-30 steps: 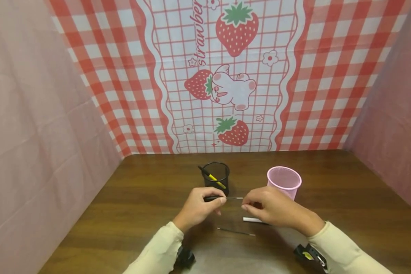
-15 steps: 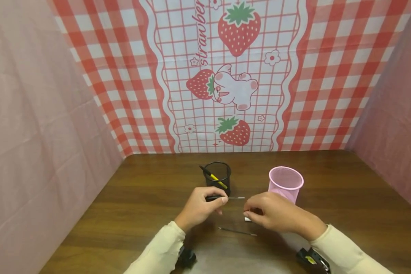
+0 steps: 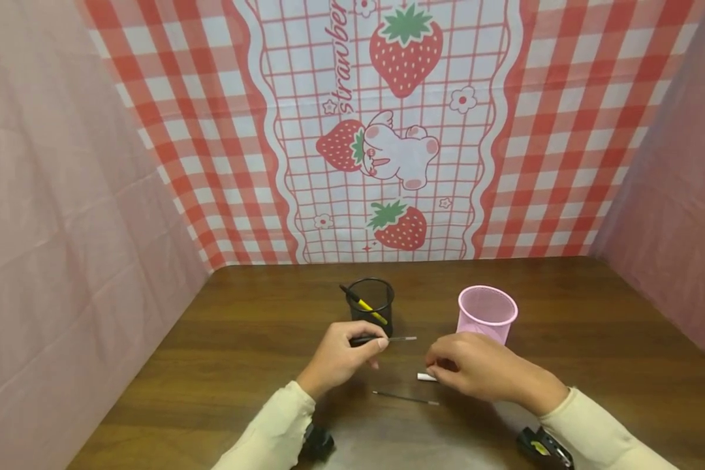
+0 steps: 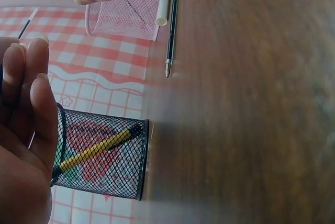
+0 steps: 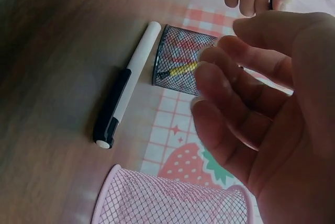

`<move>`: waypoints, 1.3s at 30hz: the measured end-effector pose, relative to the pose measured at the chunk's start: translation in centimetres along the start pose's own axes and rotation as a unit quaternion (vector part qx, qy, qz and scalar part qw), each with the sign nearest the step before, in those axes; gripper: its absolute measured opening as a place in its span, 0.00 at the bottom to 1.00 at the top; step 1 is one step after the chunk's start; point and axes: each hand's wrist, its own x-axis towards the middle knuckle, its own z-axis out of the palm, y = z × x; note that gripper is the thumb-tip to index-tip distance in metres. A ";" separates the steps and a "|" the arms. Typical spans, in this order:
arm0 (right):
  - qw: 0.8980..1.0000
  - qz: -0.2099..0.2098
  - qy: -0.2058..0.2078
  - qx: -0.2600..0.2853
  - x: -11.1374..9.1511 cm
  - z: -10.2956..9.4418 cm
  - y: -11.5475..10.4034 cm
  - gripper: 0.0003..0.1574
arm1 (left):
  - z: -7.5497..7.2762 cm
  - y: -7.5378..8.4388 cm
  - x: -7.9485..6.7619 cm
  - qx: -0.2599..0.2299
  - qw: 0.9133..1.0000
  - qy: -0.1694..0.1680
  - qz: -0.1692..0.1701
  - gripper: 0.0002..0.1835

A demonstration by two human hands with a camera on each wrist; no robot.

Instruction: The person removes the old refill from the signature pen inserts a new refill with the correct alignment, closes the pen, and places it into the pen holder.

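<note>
"Pinching, left hand (image 3: 342,356): thumb and fingers clamped on a slim black pen part (image 3: 361,340), raised over the desk (image 3: 241,365) just in front of the black mesh cup (image 4: 99,182). A thin refill (image 3: 402,339) projects toward the other side, pale end free."

"And the right hand (image 3: 478,367)?"

"Fingers loosely bent, thumb apart from most of the fingertips; nothing seen between them. It hangs above the white-and-black pen (image 5: 125,88), which lies on the desk near the pink mesh cup (image 5: 167,200). No contact visible."

"Handling estimate, held piece?"

"Light, probably plastic. Black part expected stiff; refill likely to flex if pushed sideways. Smooth, so liable to roll between fingertips. Where the two meet is hidden by the left fingers."

"Best hold?"

"Black part: around the middle, firm but not crushing. Refill: close to where it leaves the fingers, force kept along its length. A writing tip would be the fragile portion; avoid pressing there."

"The loose refill (image 3: 405,397)?"

"On the desk, apart from the white-and-black pen. Very light, probably slippery; fingertip and thumb at mid-length. The white-and-black pen is thicker and should grip more easily; a finger against its black clip would check rolling."
</note>
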 end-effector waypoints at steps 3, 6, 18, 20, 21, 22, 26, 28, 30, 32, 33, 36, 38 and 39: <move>1.000 0.010 -0.015 0.002 -0.1 -0.1 0.0 0.05 | -0.1 -1.0 0.1 0.003 1.000 -0.001 0.001 0.05; 0.999 0.018 -0.028 0.007 -0.1 -0.1 0.0 0.04 | -0.1 -2.5 0.3 0.003 1.000 -0.003 0.005 0.05; 0.998 0.042 -0.037 -0.035 -0.4 0.3 0.4 0.06 | -0.2 -3.5 0.3 -0.001 1.000 -0.009 0.013 0.10; 0.997 0.049 -0.042 -0.046 -0.5 0.3 0.3 0.07 | -0.2 -3.4 0.4 -0.003 1.000 -0.009 0.013 0.09; 0.996 0.051 -0.043 -0.051 -0.5 0.3 0.3 0.07 | -0.2 -3.4 0.4 -0.003 1.000 -0.009 0.012 0.09; 0.996 0.053 -0.045 -0.056 -0.5 0.3 0.3 0.07 | -0.2 -3.3 0.4 -0.003 1.000 -0.008 0.012 0.09; 0.994 0.063 -0.050 -0.074 -0.8 0.3 0.4 0.09 | 0.0 -3.2 0.4 -0.004 1.000 -0.010 0.010 0.09; 0.994 0.063 -0.053 -0.073 -1.0 0.3 0.4 0.10 | 0.1 -3.2 0.3 -0.002 1.000 -0.010 0.009 0.08; 0.994 0.061 -0.054 -0.072 -1.1 0.4 0.6 0.10 | 0.1 -3.2 0.4 -0.002 1.000 -0.009 0.011 0.08; 0.994 0.061 -0.053 -0.078 -1.1 0.4 0.6 0.11 | 0.1 -3.2 0.4 -0.003 1.000 -0.007 0.013 0.08; 0.994 0.061 -0.053 -0.080 -1.1 0.3 0.6 0.11 | 0.1 -3.2 0.5 -0.003 1.000 -0.007 0.014 0.08; 0.992 0.065 -0.057 -0.089 -1.1 0.3 0.7 0.13 | 0.0 -3.1 0.5 0.000 1.000 -0.008 0.011 0.09; 0.992 0.066 -0.066 -0.090 -1.1 0.4 0.8 0.14 | 0.0 -3.0 0.5 0.005 1.000 -0.009 0.008 0.10; 0.991 0.065 -0.071 -0.088 -1.1 0.5 0.8 0.15 | 0.0 -3.1 0.4 0.006 1.000 -0.008 0.007 0.10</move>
